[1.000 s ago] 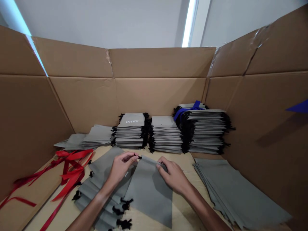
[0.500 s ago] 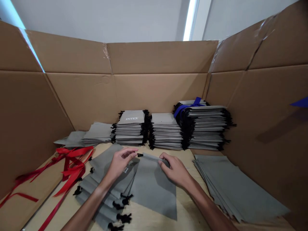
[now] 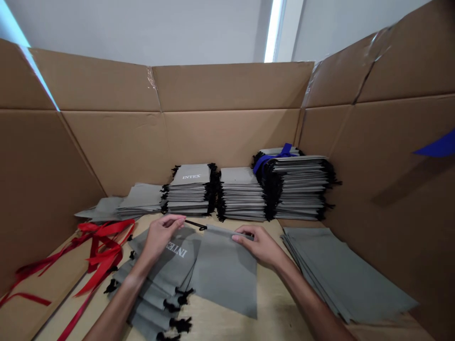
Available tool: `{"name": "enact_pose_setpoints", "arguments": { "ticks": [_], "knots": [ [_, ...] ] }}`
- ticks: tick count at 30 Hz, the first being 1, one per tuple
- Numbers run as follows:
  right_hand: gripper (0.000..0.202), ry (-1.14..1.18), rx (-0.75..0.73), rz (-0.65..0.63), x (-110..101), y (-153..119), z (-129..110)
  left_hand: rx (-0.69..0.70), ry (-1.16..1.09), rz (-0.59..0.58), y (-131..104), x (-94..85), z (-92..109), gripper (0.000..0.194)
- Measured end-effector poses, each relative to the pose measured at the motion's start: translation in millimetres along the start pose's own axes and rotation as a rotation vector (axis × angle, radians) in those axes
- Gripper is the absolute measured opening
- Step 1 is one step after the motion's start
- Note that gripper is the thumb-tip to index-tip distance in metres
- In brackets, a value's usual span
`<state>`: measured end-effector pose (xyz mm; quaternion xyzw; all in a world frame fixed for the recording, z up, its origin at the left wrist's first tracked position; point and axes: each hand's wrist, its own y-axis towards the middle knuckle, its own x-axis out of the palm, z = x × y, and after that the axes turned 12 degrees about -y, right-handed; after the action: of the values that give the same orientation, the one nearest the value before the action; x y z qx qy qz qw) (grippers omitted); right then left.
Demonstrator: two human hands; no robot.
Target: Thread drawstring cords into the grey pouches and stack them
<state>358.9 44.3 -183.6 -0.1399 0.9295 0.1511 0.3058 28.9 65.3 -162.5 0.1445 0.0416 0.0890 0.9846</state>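
Observation:
A flat grey fabric pouch [image 3: 227,274] hangs from my right hand [image 3: 258,244], whose thumb and fingers pinch its top edge near the right corner. My left hand [image 3: 163,232] is closed on the end of a black drawstring [image 3: 195,224]. The cord stretches taut to the pouch's top left corner, where a small dark loop shows. Under my left forearm lie several overlapping grey pouches [image 3: 156,303] with knotted black cords at their corners, the top one printed INTEX.
Grey pouch stacks [image 3: 188,192] with black cord ends line the cardboard back wall [image 3: 231,128]. One stack at the right carries a blue ribbon [image 3: 273,157]. Loose grey pouches [image 3: 348,274] lie at right, and red ribbons [image 3: 103,255] at left.
My left hand has moved left, drawing out a longer stretch of black cord from the pouch's corner. My right hand keeps its pinch; the view has shifted slightly.

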Motion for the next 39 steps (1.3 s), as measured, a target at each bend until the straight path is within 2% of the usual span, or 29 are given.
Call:
{"name": "enact_pose_setpoints", "arguments": {
  "ticks": [6, 7, 9, 11, 13, 15, 17, 19, 22, 26, 30, 32, 35, 39],
  "knots": [
    [0.035, 0.027, 0.019, 0.041, 0.4, 1.7, 1.8, 0.009, 0.073, -0.025, 5.8, -9.3, -0.4, 0.063],
    [0.034, 0.006, 0.009, 0.057, 1.0, 1.3, 0.2, 0.042, 0.111, -0.025, 5.2, -8.9, 1.2, 0.063],
    [0.03, -0.046, -0.019, 0.09, 3.7, 0.0, -4.8, 0.194, 0.251, -0.042, 2.0, -3.8, 6.7, 0.058],
    [0.026, -0.087, -0.061, 0.102, 8.3, -1.1, -11.2, 0.387, 0.431, -0.173, -4.0, 8.0, 14.2, 0.049],
    [0.024, -0.094, -0.104, 0.112, 12.6, -1.9, -16.6, 0.471, 0.527, -0.418, -11.4, 24.9, 21.0, 0.044],
    [0.023, -0.09, -0.135, 0.124, 13.4, -1.9, -19.2, 0.408, 0.515, -0.652, -17.2, 41.9, 25.4, 0.039],
    [0.021, -0.082, -0.127, 0.144, 9.7, -1.4, -19.4, 0.305, 0.468, -0.769, -19.7, 54.2, 27.3, 0.033],
    [0.018, -0.06, -0.091, 0.147, 3.5, -1.0, -19.4, 0.247, 0.44, -0.769, -19.8, 60.4, 27.7, 0.031],
    [0.014, 0.011, -0.068, 0.131, -2.2, -1.6, -23.0, 0.232, 0.428, -0.71, -21.2, 64.5, 26.4, 0.033],
    [0.018, 0.094, -0.07, 0.095, -3.2, -4.2, -25.2, 0.217, 0.396, -0.713, -28.9, 69.7, 23.4, 0.037],
    [0.056, 0.288, 0.037, -0.006, -8.9, -2.3, -9.3, 0.221, 0.382, -0.692, -34.8, 67.5, 21.2, 0.039],
    [0.066, 0.399, 0.081, -0.051, -11.4, -0.4, -1.0, 0.228, 0.377, -0.698, -36.0, 64.3, 19.9, 0.04],
    [0.054, 0.444, 0.084, -0.082, -11.8, -0.2, 1.7, 0.244, 0.364, -0.69, -36.9, 61.2, 17.3, 0.039],
    [0.045, 0.439, 0.083, -0.046, -10.1, -3.3, -6.1, 0.267, 0.353, -0.666, -37.8, 61.1, 15.3, 0.038]
  ]
}}
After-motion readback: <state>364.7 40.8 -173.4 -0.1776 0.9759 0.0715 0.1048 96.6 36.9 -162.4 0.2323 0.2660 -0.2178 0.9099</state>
